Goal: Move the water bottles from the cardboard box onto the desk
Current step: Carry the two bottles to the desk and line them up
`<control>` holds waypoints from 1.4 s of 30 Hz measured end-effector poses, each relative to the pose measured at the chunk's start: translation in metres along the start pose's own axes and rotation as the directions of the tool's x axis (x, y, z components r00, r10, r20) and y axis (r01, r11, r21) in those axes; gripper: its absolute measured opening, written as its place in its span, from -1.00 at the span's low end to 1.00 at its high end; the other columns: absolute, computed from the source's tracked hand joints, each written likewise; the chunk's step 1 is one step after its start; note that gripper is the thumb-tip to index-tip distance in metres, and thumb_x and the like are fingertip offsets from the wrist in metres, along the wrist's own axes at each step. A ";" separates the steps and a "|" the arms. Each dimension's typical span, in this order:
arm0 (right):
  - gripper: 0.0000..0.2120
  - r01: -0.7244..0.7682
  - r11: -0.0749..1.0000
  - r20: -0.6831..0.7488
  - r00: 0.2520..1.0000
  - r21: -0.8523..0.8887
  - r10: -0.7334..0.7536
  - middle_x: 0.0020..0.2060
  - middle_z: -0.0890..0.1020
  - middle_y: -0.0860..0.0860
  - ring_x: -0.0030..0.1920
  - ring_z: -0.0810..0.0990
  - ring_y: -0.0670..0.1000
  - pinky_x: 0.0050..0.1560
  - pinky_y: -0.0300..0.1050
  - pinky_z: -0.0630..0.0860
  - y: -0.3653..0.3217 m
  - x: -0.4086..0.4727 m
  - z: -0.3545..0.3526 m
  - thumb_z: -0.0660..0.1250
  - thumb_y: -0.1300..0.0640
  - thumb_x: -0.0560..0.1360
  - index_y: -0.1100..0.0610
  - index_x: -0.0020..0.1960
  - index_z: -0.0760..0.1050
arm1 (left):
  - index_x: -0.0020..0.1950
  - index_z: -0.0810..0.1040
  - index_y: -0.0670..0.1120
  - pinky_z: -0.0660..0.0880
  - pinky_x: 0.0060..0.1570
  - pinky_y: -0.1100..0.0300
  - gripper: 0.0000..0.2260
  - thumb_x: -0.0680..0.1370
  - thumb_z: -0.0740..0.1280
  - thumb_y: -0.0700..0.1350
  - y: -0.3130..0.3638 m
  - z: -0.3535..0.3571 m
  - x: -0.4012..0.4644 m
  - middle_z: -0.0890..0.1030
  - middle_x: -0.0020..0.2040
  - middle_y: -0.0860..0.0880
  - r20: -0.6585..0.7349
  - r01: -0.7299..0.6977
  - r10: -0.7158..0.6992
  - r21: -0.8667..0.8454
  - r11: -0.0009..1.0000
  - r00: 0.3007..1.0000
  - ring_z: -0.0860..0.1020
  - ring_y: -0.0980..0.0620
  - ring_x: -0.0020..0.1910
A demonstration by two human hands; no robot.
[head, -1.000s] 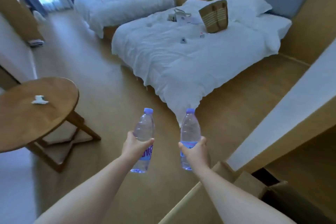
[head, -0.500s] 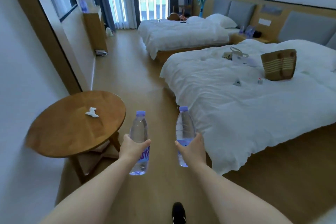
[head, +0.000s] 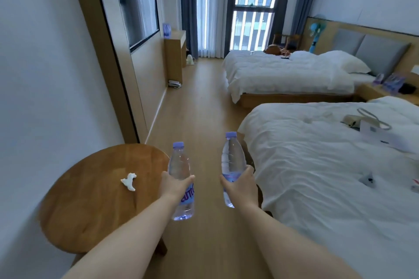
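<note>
- Head view: your left hand [head: 173, 184] grips one water bottle [head: 180, 180] upright; your right hand [head: 240, 184] grips the second bottle [head: 231, 165], tilted slightly.
- The counter [head: 173, 52] stands far ahead-left of both bottles; your left hand looks nearer.

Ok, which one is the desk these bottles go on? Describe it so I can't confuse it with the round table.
Follow the left wall past the dark framed panel toward the window. The desk is the tall, boxy light-wood unit against that wall, just before the curtains, with bluish bottles on top. The round table is darker and stands beside the left hand.
</note>
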State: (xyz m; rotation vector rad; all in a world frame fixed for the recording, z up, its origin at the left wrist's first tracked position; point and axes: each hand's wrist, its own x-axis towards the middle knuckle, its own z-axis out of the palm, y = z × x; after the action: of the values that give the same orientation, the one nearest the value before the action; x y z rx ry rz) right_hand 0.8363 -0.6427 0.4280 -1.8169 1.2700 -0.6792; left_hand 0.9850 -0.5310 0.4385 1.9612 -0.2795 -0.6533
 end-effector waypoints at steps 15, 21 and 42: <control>-0.37 0.047 0.999 0.044 0.998 -0.027 -0.045 0.03 0.48 -0.06 -0.10 0.53 -0.12 -0.29 -0.45 0.39 -0.048 0.306 0.106 0.54 -0.11 0.35 0.05 0.23 0.27 | 0.19 0.32 -0.17 0.55 0.05 -0.03 -0.45 0.38 0.53 -0.01 0.135 0.095 0.305 0.52 0.07 -0.17 0.011 -0.009 0.010 -0.029 1.000 1.000 0.57 -0.17 0.02; -0.34 0.026 1.000 0.002 1.000 0.004 -0.026 0.06 0.48 -0.06 -0.10 0.50 -0.12 -0.33 -0.46 0.35 -0.086 0.431 0.136 0.53 -0.11 0.35 0.09 0.28 0.28 | 0.18 0.32 -0.22 0.52 0.06 -0.01 -0.46 0.37 0.54 -0.08 0.201 0.114 0.425 0.53 0.08 -0.19 0.033 -0.014 0.014 -0.021 1.000 0.999 0.57 -0.19 0.04; -0.39 0.010 1.000 0.103 0.995 0.007 -0.010 0.04 0.46 -0.02 -0.15 0.52 -0.07 -0.25 -0.24 0.42 -0.160 0.928 0.263 0.48 -0.06 0.38 0.13 0.27 0.26 | 0.19 0.35 -0.15 0.52 0.13 -0.07 -0.43 0.33 0.56 -0.02 0.383 0.243 0.856 0.58 0.06 -0.12 -0.039 0.075 -0.076 -0.015 0.997 0.996 0.58 -0.15 0.03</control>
State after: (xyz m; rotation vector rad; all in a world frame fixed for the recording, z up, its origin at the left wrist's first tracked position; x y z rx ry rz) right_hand 1.4505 -1.4033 0.4074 -1.8298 1.1899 -0.5868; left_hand 1.5902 -1.2871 0.4154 1.9769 -0.1769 -0.6624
